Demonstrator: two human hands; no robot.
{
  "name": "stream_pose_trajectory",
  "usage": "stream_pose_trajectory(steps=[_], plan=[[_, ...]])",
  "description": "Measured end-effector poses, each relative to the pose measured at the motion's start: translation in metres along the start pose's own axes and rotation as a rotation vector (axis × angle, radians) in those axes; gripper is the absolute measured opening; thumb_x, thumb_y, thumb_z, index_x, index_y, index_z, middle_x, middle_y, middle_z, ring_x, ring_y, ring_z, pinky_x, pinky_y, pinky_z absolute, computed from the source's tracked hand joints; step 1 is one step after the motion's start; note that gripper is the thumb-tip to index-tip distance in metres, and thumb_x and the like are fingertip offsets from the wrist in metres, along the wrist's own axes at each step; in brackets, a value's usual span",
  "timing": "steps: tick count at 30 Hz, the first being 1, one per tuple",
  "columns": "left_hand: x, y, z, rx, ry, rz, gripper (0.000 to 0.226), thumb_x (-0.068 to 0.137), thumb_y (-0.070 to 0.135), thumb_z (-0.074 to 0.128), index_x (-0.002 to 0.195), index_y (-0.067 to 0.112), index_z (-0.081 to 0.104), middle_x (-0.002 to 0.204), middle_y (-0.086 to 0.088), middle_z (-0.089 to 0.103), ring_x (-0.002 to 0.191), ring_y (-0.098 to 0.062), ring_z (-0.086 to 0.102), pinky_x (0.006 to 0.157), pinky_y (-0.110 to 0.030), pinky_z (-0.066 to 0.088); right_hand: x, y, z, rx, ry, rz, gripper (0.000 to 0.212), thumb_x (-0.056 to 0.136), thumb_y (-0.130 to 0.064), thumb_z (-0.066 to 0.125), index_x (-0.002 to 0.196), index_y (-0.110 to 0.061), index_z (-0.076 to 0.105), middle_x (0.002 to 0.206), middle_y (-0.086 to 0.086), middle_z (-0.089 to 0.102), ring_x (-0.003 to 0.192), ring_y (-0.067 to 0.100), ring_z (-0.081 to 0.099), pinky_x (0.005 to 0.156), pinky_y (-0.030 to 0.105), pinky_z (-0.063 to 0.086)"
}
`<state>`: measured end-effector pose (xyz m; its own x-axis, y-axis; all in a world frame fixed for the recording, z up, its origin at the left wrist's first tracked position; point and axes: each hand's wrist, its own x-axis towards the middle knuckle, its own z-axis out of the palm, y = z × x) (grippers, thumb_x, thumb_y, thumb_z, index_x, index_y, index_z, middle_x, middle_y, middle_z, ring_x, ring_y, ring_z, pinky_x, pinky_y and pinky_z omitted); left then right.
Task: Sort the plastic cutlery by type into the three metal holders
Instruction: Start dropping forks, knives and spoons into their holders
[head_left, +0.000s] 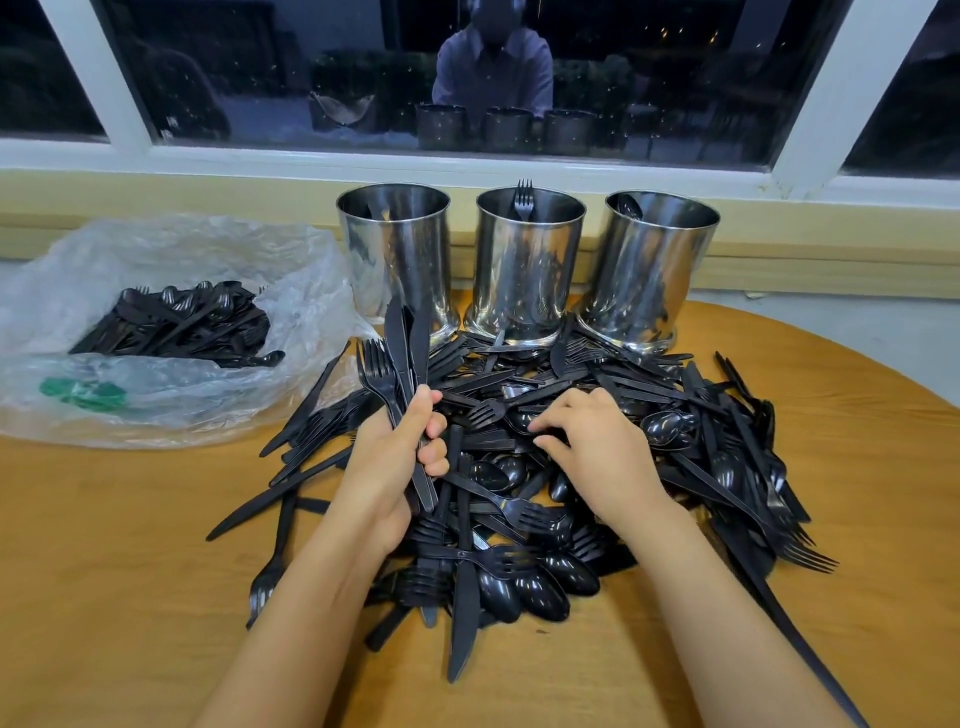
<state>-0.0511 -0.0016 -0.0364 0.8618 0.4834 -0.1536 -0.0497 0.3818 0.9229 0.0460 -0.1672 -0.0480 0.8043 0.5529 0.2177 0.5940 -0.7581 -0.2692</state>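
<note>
Left grip (397, 454) around glossy black cutlery (401, 338)

I'm seeing the cutlery pile (701, 415) pressing against the bases of the three metal holders (524, 270), blocking low approaches; their mouths are lying open from above. A plastic bag (208, 260) is filling the tabletop's (130, 571) left side.

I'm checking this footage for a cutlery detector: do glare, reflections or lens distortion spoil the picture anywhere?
Head view: the wide-angle lens bows the window frame and splays the outer metal holders; the holders mirror the black cutlery pile; the dark window glass reflects the person and holders; spoons carry small highlights; the knives and forks in the left hand are sharp.
</note>
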Motion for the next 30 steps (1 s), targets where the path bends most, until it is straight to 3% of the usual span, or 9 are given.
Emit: stream_pose_trajectory(steps=[4,7,10,12,15,18,21,26,30], plan=[[0.000,0.000,-0.001,-0.011,0.005,-0.011,0.019,0.102,0.027,0.048,0.102,0.010,0.057,0.066,0.002,0.043,0.048,-0.006,0.033,0.043,-0.017,0.033,0.001,0.001,0.003,0.044,0.154,-0.042,0.012,0.089,-0.039,0.066,0.095,-0.029,0.071,0.100,-0.015,0.060,0.103,0.011,0.042,0.071,0.023,0.038],[0.001,0.000,-0.003,-0.027,0.004,-0.018,0.019,0.102,0.027,0.048,0.102,0.010,0.057,0.066,0.002,0.043,0.048,-0.006,0.034,0.043,-0.017,0.034,0.001,0.000,-0.005,0.477,0.241,0.027,0.012,0.084,-0.035,0.072,0.078,-0.028,0.065,0.087,-0.017,0.063,0.093,0.006,0.049,0.074,0.017,0.039],[0.001,0.000,-0.003,-0.011,0.006,-0.029,0.020,0.101,0.028,0.049,0.102,0.009,0.057,0.066,0.003,0.044,0.048,-0.007,0.034,0.043,-0.018,0.034,-0.002,-0.004,-0.018,0.927,0.257,0.114,0.012,0.089,-0.024,0.068,0.080,-0.016,0.066,0.074,-0.001,0.067,0.065,0.008,0.061,0.062,0.017,0.047],[0.001,0.000,-0.003,-0.011,0.004,-0.038,0.020,0.101,0.028,0.049,0.102,0.009,0.057,0.066,0.003,0.045,0.048,-0.007,0.034,0.043,-0.018,0.034,-0.003,-0.004,-0.023,1.077,0.274,0.159,0.013,0.093,-0.020,0.064,0.082,-0.013,0.065,0.073,0.009,0.064,0.054,0.013,0.060,0.051,0.019,0.045],[0.001,0.002,-0.002,-0.077,-0.003,-0.082,0.021,0.101,0.027,0.049,0.102,0.007,0.057,0.066,0.001,0.048,0.046,-0.006,0.035,0.041,-0.017,0.034,-0.001,-0.002,-0.025,1.228,0.206,0.175,0.013,0.094,-0.010,0.059,0.083,-0.012,0.065,0.071,-0.002,0.064,0.061,0.013,0.063,0.052,0.020,0.047],[0.002,0.005,-0.002,-0.166,-0.026,-0.185,0.027,0.102,0.031,0.048,0.099,0.007,0.059,0.073,-0.003,0.057,0.041,-0.004,0.035,0.039,-0.015,0.034,-0.001,-0.001,-0.024,1.183,0.047,0.083,0.012,0.092,-0.007,0.060,0.085,-0.012,0.068,0.079,-0.005,0.068,0.074,0.011,0.064,0.069,0.022,0.053],[0.003,0.007,-0.003,-0.173,-0.086,-0.273,0.044,0.101,0.040,0.045,0.091,0.005,0.068,0.084,-0.009,0.062,0.038,-0.002,0.032,0.037,-0.013,0.032,-0.003,-0.001,-0.019,1.037,-0.033,-0.004,0.009,0.092,-0.015,0.062,0.084,-0.015,0.066,0.088,0.000,0.065,0.077,0.010,0.061,0.076,0.024,0.053],[-0.003,0.009,0.001,-0.150,-0.269,-0.344,0.041,0.084,0.042,0.056,0.100,0.004,0.060,0.083,-0.015,0.072,0.036,-0.002,0.029,0.034,-0.011,0.028,-0.004,0.001,-0.014,0.944,0.065,-0.065,0.012,0.090,-0.014,0.067,0.079,-0.013,0.062,0.091,-0.002,0.060,0.087,0.022,0.058,0.080,0.028,0.049],[-0.003,0.003,-0.004,-0.056,-0.316,-0.293,0.028,0.086,0.018,0.063,0.109,0.002,0.062,0.098,-0.020,0.057,0.040,-0.001,0.032,0.038,-0.013,0.030,-0.002,0.003,-0.016,1.021,0.110,-0.043,0.012,0.086,0.000,0.067,0.085,-0.011,0.062,0.100,0.001,0.063,0.088,0.013,0.061,0.083,0.025,0.052]])
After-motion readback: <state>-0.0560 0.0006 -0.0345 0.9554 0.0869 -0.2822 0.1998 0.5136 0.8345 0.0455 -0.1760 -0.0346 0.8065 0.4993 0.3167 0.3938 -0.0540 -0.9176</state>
